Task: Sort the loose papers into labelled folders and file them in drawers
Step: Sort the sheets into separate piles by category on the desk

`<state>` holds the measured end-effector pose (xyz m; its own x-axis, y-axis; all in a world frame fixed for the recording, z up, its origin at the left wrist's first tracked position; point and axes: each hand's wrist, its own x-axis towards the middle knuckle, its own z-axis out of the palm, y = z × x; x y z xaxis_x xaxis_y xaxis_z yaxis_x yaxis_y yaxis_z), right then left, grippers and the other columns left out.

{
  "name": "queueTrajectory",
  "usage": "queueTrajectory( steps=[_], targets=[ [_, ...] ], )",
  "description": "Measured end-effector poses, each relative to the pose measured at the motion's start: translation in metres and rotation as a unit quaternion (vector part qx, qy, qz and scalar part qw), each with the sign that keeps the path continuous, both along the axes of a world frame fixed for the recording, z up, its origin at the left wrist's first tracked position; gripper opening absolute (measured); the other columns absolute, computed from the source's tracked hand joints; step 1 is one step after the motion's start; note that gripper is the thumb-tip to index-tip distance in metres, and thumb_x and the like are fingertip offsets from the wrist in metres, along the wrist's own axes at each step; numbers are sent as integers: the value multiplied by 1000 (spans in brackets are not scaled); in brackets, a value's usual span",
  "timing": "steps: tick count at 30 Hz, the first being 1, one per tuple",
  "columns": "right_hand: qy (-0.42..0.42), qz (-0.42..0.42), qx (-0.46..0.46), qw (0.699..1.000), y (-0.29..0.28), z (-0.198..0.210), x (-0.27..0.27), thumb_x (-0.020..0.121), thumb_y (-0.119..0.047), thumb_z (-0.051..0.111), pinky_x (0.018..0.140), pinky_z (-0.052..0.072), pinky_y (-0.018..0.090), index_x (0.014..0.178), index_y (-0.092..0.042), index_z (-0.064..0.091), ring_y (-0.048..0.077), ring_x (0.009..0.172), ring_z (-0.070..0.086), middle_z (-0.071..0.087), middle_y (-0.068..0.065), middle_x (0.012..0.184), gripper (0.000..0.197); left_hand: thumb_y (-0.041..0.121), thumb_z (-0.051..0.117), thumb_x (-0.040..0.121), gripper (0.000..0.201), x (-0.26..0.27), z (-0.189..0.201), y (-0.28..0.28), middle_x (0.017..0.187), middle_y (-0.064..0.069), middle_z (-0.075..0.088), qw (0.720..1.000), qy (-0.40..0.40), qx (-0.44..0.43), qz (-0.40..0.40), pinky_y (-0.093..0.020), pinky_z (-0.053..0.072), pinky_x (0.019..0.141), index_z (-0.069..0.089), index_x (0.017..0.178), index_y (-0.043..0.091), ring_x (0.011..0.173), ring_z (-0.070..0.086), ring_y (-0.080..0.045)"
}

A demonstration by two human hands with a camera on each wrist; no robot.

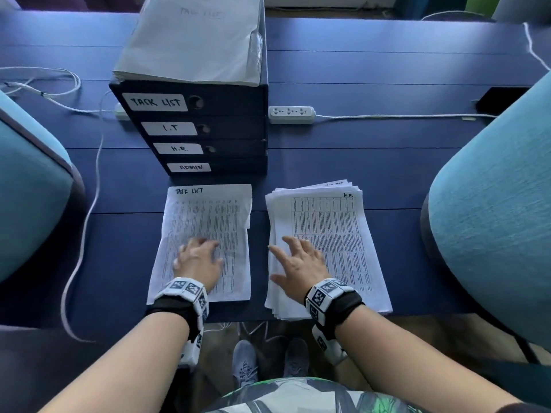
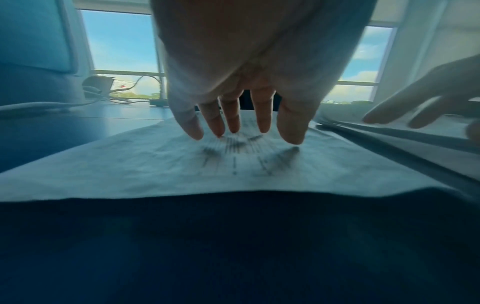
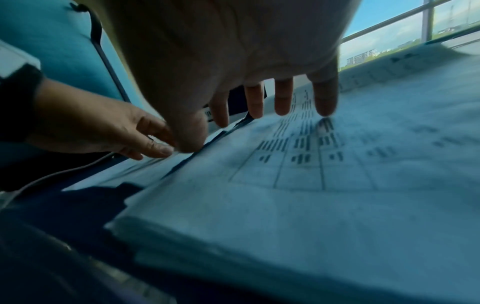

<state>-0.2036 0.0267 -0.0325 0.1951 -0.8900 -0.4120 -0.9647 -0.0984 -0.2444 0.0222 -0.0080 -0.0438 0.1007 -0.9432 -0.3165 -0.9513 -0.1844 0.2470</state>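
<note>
A thin pile of printed sheets headed "TASK LIST" [image 1: 205,231] lies on the blue desk [image 1: 387,162], left of a thicker loose stack topped by a sheet marked "H.R." [image 1: 337,231]. My left hand [image 1: 198,257] rests flat on the task-list pile [image 2: 182,164], fingers [image 2: 233,121] straight and spread. My right hand [image 1: 298,263] lies over the left part of the H.R. stack [image 3: 337,185], fingers [image 3: 324,98] spread, tips on the paper. Behind the papers stands a dark drawer unit [image 1: 202,129] labelled TASK LIST, I.T, H.R. and ADMIN, all drawers closed, with pale folders [image 1: 193,40] on top.
Teal chairs stand at the left [image 1: 26,186] and right [image 1: 495,204] of the desk. A white power strip [image 1: 292,114] with its cable lies right of the drawers. White cables [image 1: 86,210] trail over the left side. A dark phone [image 1: 498,98] sits far right.
</note>
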Motion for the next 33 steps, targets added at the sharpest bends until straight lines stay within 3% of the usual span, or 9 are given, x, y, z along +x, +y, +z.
queueTrajectory(
  steps=[2,5,17,23,28,33],
  targets=[
    [25,22,25,999,1,-3,6,88,-60,48,111,15,56,146,-47,15,27,145,2,0,-5,159,68,45,60,88,55,-6,-4,2,153,1,31,999,1,41,-34,-53,34,109,42,140,39,138,30,-29],
    [54,31,28,998,2,-9,6,86,-59,49,110,15,58,145,-48,15,29,146,0,-3,-5,159,69,43,60,90,62,1,-7,-2,160,1,20,997,-11,74,-36,-56,29,113,33,146,40,145,20,-31],
    [53,-1,42,998,-10,-10,-16,84,-56,52,113,13,54,143,-50,17,27,146,-1,-2,-10,158,69,20,64,88,44,44,-7,-31,160,-6,18,997,18,69,19,-57,25,115,51,128,33,144,19,-36],
    [58,-13,53,997,-12,-9,-22,86,-58,51,115,11,53,145,-51,13,25,147,-4,-4,-12,158,70,3,46,81,62,30,-1,-28,159,-11,17,997,23,74,7,-53,28,114,45,138,27,143,16,-37],
    [25,-65,6,998,-13,-6,-23,92,-56,44,114,18,48,147,-47,10,21,144,9,8,-10,158,65,12,40,90,50,19,1,-23,157,-11,23,997,36,63,-28,-53,26,115,44,140,18,143,19,-36],
    [10,-143,-66,988,-16,-3,-34,95,-38,47,111,25,43,143,-33,33,21,138,23,29,-4,151,50,8,43,91,56,9,-1,-26,157,-11,23,996,37,62,-50,-51,21,117,37,145,19,144,17,-36]
  ],
)
